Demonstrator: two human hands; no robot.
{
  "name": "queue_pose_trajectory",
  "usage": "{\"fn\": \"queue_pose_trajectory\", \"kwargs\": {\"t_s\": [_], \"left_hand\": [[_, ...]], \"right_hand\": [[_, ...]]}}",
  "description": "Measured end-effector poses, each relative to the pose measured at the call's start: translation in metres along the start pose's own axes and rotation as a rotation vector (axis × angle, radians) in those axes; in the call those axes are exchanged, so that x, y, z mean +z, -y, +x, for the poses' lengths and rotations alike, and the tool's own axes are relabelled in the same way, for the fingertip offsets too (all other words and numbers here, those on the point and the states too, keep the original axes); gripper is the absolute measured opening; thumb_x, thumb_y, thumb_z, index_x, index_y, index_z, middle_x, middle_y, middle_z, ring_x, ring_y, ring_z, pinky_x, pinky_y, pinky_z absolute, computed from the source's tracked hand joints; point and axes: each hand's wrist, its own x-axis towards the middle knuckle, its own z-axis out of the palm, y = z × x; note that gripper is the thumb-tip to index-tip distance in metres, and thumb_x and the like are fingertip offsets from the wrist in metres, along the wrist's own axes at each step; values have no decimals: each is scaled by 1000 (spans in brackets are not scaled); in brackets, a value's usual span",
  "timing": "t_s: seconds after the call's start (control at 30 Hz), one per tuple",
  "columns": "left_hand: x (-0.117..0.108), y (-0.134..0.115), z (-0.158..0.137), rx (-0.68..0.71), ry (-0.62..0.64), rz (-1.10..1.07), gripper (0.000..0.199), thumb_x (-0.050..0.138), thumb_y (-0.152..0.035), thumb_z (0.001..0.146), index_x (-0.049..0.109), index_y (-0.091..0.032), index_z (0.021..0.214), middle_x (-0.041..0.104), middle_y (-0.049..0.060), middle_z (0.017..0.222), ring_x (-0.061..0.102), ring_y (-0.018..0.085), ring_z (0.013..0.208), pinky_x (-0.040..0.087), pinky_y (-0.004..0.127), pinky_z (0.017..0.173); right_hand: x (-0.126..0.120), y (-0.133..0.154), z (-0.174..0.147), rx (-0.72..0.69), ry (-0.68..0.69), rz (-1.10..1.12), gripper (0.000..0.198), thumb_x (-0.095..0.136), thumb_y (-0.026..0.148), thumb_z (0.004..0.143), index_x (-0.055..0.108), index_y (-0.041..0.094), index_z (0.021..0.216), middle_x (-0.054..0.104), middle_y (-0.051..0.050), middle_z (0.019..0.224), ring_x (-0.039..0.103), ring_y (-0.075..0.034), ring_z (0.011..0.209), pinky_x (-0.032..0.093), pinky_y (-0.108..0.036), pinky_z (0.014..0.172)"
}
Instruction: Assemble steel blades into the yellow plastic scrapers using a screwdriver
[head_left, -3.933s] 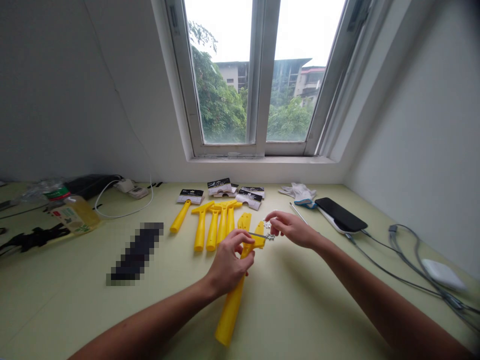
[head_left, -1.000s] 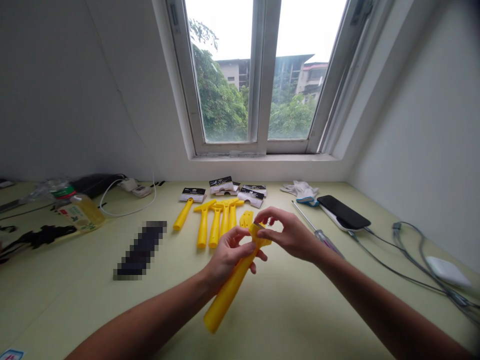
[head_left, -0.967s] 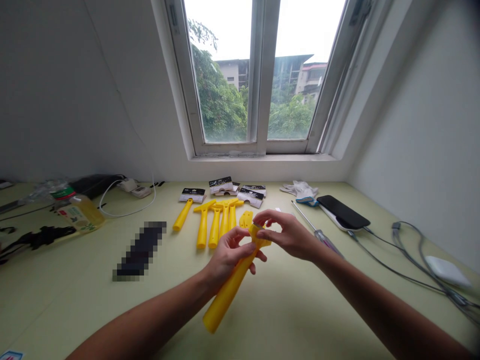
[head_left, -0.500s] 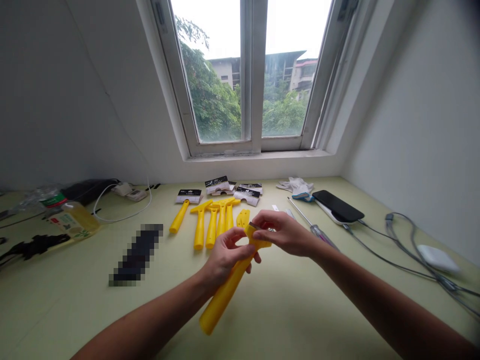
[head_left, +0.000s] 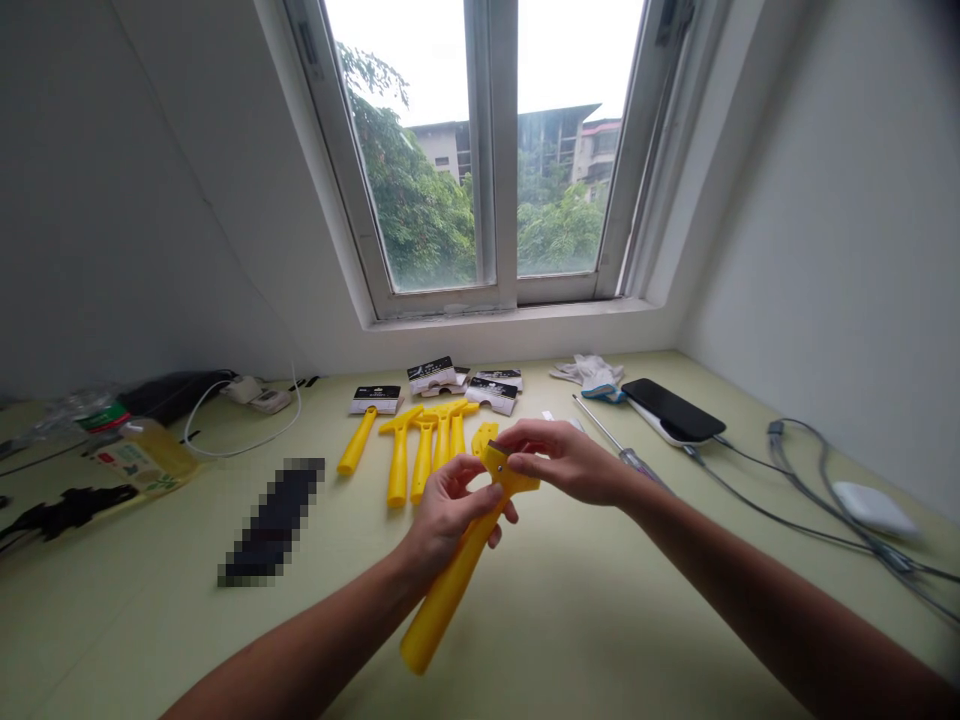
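Observation:
My left hand (head_left: pixel 457 510) is closed around the neck of a yellow scraper (head_left: pixel 442 610), whose long handle slants down toward me. At the top edge of its head lies a dark metal blade (head_left: pixel 496 447). The fingers of my right hand (head_left: pixel 551 458) pinch the end of that blade against the head, where a small screw shows. Just behind the hands is a loose yellow plastic piece (head_left: pixel 484 437), partly hidden. Several yellow scrapers (head_left: pixel 397 465) lie side by side beyond my left hand, and a separate yellow handle (head_left: pixel 358 442) rests left of them.
Black-and-white packaging cards (head_left: pixel 431 374) lie below the window. On the right are a screwdriver (head_left: pixel 636 462), gloves (head_left: pixel 592 372), a black phone (head_left: pixel 673 408), cables (head_left: pixel 817 535) and a white case (head_left: pixel 874 508). A bottle of yellow liquid (head_left: pixel 146 455) lies at the left.
The hands keep nearly the same hold on the scraper. Its head has turned slightly, and the screw now shows beside my right thumb. The view has shifted a little.

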Motion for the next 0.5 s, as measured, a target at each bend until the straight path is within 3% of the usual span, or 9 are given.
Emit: {"fn": "queue_pose_trajectory", "kwargs": {"t_s": [0.13,0.23,0.3,0.4,0.5], "left_hand": [[-6,-3,-1,14,-63,-3,29,73,-26,75,52,-16,93,63,8,98,67,19,69,48,22,44],[-14,0,-3,16,-159,16,33,74,-29,74,53,-15,96,59,9,104,68,21,74,49,22,44],[-18,3,-4,8,-235,26,37,76,-31,72,53,-15,96,58,9,102,69,22,75,49,23,44],[-21,9,-1,1,-307,14,41,79,-32,68,51,-15,93,57,6,97,68,21,70,49,23,43],[-21,8,1,18,-307,-9,42,80,-31,66,50,-15,91,57,5,95,67,19,67,48,22,42]], "right_hand": [[-27,-19,-26,169,-153,-497,41,44,45,90,56,22,121,66,-8,106,63,-21,93,49,-36,84],[-45,-58,-68,530,-310,-964,49,44,50,85,57,18,120,64,-15,111,61,-33,102,48,-45,82],[-51,-86,-97,752,-242,-1011,49,42,54,84,60,18,113,65,-17,108,62,-36,97,49,-44,69],[-55,-113,-123,756,-205,-1000,43,39,49,86,63,18,103,65,-15,104,64,-32,90,48,-42,68],[-64,-110,-125,686,-279,-957,39,39,42,86,65,16,99,67,-15,97,65,-29,85,48,-39,71]]}}
